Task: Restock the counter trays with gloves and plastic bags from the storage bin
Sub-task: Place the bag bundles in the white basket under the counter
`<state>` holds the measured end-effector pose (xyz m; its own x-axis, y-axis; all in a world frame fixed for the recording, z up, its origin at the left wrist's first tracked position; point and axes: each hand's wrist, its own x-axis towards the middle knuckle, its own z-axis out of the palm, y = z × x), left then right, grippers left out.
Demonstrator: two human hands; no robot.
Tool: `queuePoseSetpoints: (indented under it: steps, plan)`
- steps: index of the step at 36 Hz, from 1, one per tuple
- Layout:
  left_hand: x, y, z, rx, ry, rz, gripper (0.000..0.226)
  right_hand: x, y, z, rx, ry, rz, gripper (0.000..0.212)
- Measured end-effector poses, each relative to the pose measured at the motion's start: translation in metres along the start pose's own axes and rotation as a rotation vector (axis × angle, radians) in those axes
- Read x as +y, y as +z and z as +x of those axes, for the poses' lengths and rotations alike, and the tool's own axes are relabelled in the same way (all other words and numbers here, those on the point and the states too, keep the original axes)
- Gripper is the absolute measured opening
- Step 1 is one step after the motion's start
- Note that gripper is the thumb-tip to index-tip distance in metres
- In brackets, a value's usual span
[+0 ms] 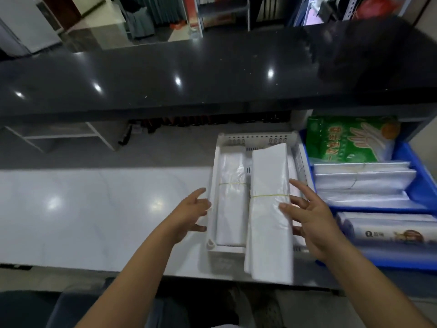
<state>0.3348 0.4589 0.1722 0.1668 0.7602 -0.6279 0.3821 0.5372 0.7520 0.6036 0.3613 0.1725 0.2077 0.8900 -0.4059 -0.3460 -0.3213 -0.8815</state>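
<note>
White counter [94, 209]: bag bundle [269, 209] in tray [212, 233] between open hands, left [189, 216], right [305, 223].

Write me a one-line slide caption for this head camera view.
Both hands, left and right, flank a white tray holding two banded bag bundles, beside the blue storage bin.

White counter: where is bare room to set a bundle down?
Bare: the white counter left of the white tray and left hand. Crowded: the tray holds two bag bundles; the blue bin at right is packed.
</note>
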Motion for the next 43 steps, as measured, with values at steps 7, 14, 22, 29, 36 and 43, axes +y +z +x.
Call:
queuePoseSetpoints:
  steps: [7, 14, 22, 29, 36, 43]
  plan:
    - [-0.014, -0.006, 0.012, -0.188, 0.023, -0.07, 0.05, -0.013, 0.066, 0.035, 0.041, -0.014, -0.101, 0.059]
    - [-0.019, -0.012, 0.02, -0.269, 0.054, -0.1, 0.047, 0.001, 0.102, 0.068, 0.061, 0.098, -0.623, 0.062]
    - [-0.02, -0.013, 0.019, -0.293, 0.091, -0.106, 0.039, 0.025, 0.111, 0.052, 0.163, 0.087, -0.84, 0.074]
    - [-0.025, -0.016, 0.022, -0.333, 0.096, -0.121, 0.043, 0.028, 0.124, 0.049, 0.216, 0.034, -1.037, 0.067]
    - [-0.036, -0.016, 0.035, -0.371, 0.103, -0.137, 0.047, 0.036, 0.127, 0.05, 0.236, 0.027, -1.11, 0.067]
    - [-0.038, -0.017, 0.037, -0.315, 0.092, -0.166, 0.037, 0.034, 0.121, 0.049, 0.19, 0.039, -1.178, 0.068]
